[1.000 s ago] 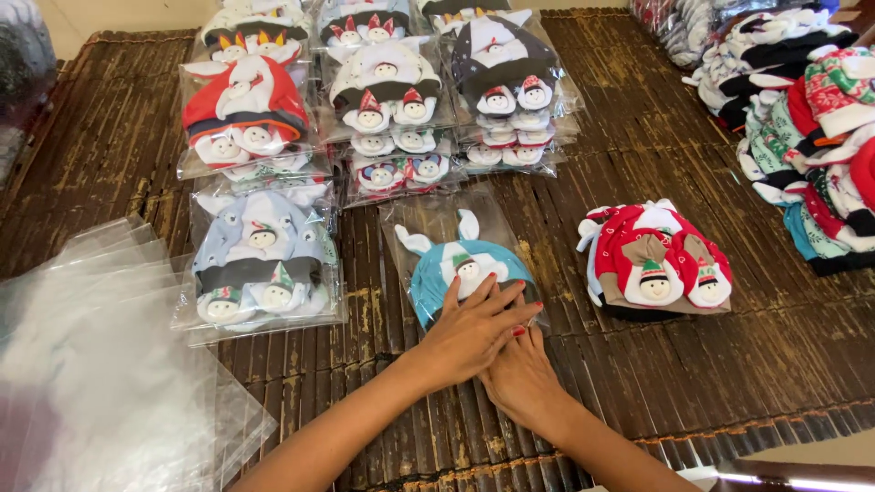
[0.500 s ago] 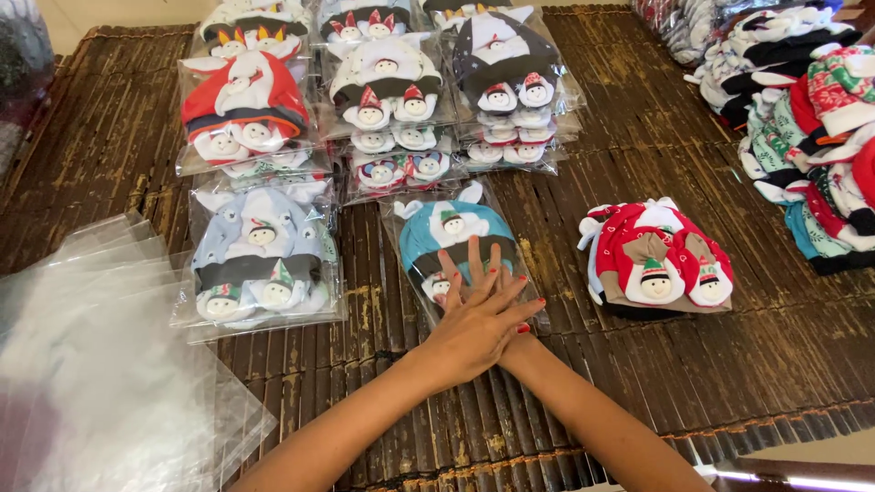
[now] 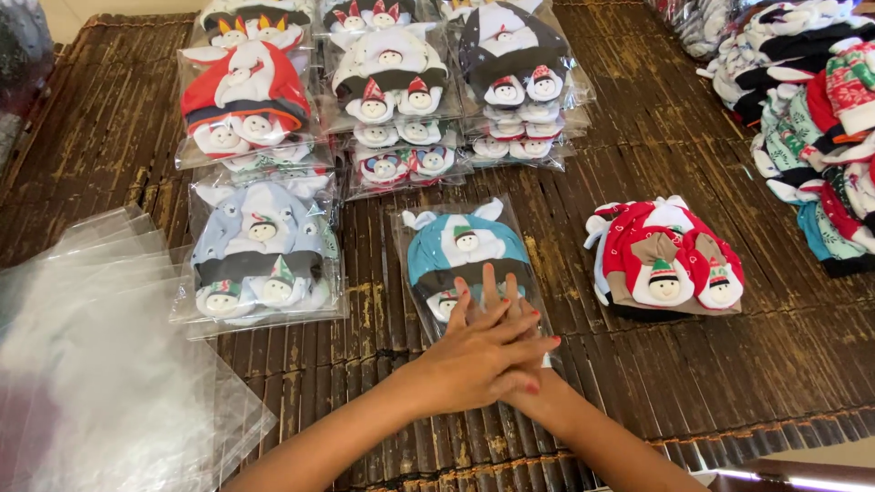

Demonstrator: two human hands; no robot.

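My grip held nothing: both hands lay flat and open, my left hand crossed on top of my right hand, pressing down on the blue hat pack. That pack was a clear bag with a blue baby hat and little snowman faces inside. It lay on the bench, near the front edge and about the middle.

A moment before, my hands sat lower on the pack and more side by side. Then they slid up and stacked, one over the other. I think that pushed the air out and made the bag lie flat, so this pack looked almost done.

Toward the left edge sat the grey hat pack, and nearer the left front corner lay the empty clear bags. To the right of my hands sat a red hat set with no bag on it. More filled packs sat along the back edge.
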